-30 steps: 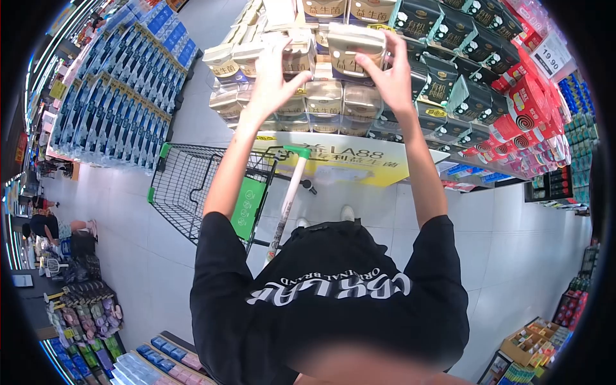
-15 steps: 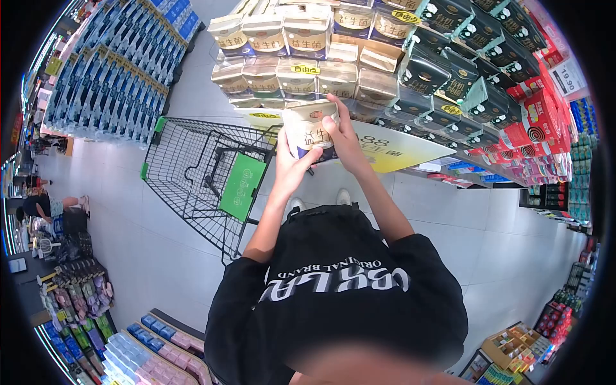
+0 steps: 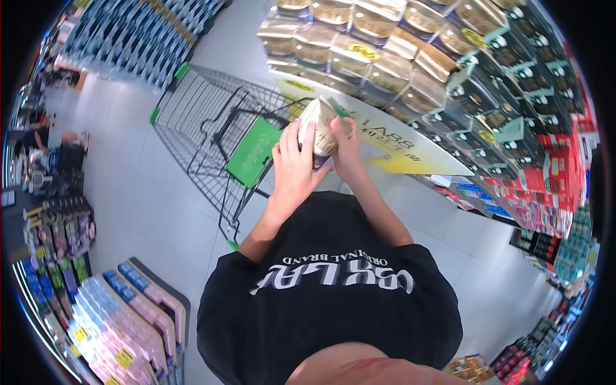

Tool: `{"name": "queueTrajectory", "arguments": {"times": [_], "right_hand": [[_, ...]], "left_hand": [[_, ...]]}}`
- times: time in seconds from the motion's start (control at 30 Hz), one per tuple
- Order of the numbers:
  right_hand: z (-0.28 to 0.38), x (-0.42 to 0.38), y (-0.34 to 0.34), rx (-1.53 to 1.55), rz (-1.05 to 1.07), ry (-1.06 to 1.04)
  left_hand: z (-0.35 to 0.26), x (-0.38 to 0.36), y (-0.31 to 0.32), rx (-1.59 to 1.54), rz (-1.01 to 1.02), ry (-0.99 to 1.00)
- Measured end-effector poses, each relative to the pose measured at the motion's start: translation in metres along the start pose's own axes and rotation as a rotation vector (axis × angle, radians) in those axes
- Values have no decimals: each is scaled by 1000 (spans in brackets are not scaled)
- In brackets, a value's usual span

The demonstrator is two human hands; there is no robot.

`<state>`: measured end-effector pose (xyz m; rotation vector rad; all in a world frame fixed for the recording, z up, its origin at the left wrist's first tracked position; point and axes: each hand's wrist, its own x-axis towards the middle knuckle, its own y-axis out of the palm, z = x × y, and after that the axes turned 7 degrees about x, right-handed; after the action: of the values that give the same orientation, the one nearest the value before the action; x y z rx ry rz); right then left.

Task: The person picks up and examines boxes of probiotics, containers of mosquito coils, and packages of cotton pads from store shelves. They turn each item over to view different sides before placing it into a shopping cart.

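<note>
A cream-coloured pouch with a dark purple lower end (image 3: 319, 131) is between my two hands in front of my chest, tilted and seen partly from its top edge. My left hand (image 3: 294, 165) lies along its left side, fingers over the front. On the right side, my right hand (image 3: 347, 151) grips its edge. The green-handled wire shopping cart (image 3: 215, 131) stands just left of my hands, and a green panel (image 3: 254, 152) is on its near end. Shelved cream packs (image 3: 378, 70) of similar look rise beyond the pouch.
Dark packs (image 3: 491, 96) and red packs (image 3: 545, 173) fill the display at right. A white and yellow sign board (image 3: 410, 154) runs along its front edge. Blue packs (image 3: 138, 38) are stacked at upper left, pink and blue boxes (image 3: 122, 321) at lower left. People (image 3: 35, 138) are far left.
The pouch has turned in my hands, its printed front now angled away. My left hand's fingers have moved over its front. The view has rotated, shifting the shelves right and the cart slightly upward.
</note>
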<state>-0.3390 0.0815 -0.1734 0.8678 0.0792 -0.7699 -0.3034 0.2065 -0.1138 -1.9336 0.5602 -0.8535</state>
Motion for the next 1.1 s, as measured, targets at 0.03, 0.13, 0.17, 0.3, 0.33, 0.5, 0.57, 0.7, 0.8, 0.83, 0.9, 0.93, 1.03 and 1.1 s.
{"name": "queueTrajectory", "arguments": {"times": [0.03,0.13,0.17,0.3,0.33,0.5,0.57,0.7,0.8,0.83,0.9,0.93,1.03,1.1], "right_hand": [[-14,-8,-7,-97,120,73],[-32,-23,-16,-430,410,-40],[-25,-29,-18,-357,407,99],[41,-31,-29,-782,511,-154],[67,-28,-31,-951,469,-271],[219,-23,-40,-1435,90,-1022],[275,-9,-56,-1644,-34,-1271],[341,58,-119,-2139,-179,-911],[353,56,-107,-2102,-111,-700],[359,53,-97,-2127,-96,-709],[363,41,-78,-2040,-35,-965],[365,29,-57,-1949,-37,-948],[338,9,-25,-1096,52,-883],[286,26,-37,-358,208,-662]], "left_hand": [[10,-8,5,29,17,-46],[52,-25,11,-61,18,-199],[69,-28,11,-59,-4,-235],[165,-27,77,61,-77,-295],[191,-28,110,123,-57,-290],[298,-97,260,454,227,-267],[300,-79,262,449,350,-337],[232,-31,199,124,293,-503],[190,-8,176,-101,103,-263],[159,4,150,-180,110,-243],[107,18,113,-340,83,-148],[86,22,99,-426,75,-119],[28,36,70,-781,38,-66],[-18,42,40,-923,-27,0]]}}
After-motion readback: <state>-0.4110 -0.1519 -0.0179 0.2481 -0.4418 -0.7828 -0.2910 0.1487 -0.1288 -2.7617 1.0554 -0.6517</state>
